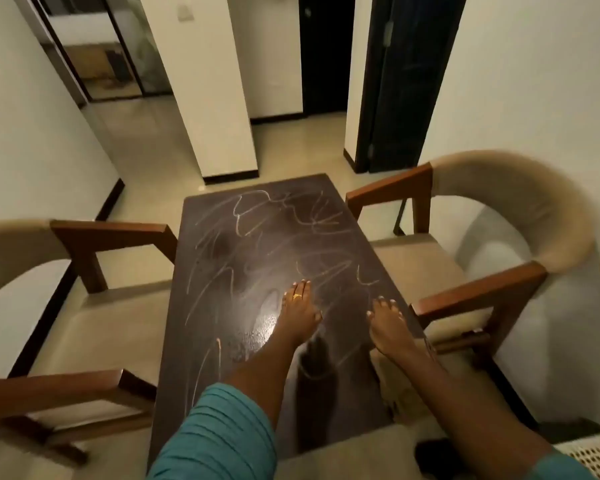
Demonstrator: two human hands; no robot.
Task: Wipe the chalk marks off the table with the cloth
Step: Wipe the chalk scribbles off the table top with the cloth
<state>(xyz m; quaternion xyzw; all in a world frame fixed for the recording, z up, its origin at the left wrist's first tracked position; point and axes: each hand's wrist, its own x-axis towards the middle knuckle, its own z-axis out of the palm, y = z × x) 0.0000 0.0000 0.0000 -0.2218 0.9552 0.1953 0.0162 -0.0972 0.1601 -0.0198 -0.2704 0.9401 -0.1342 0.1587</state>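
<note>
Pale chalk marks (267, 237) cover the dark table (187, 341) from far edge to middle. Left hand (300, 306) and right hand (388, 323) lie flat, fingers extended, empty, near its right edge, between two armchairs (465, 265).

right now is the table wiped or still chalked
Still chalked: pale chalk scribbles cover the dark table, and both hands, left and right, are flat and bare, with no cloth visible.

Head camera, wide-angle, looking forward-down along table (201, 244), close above.
</note>
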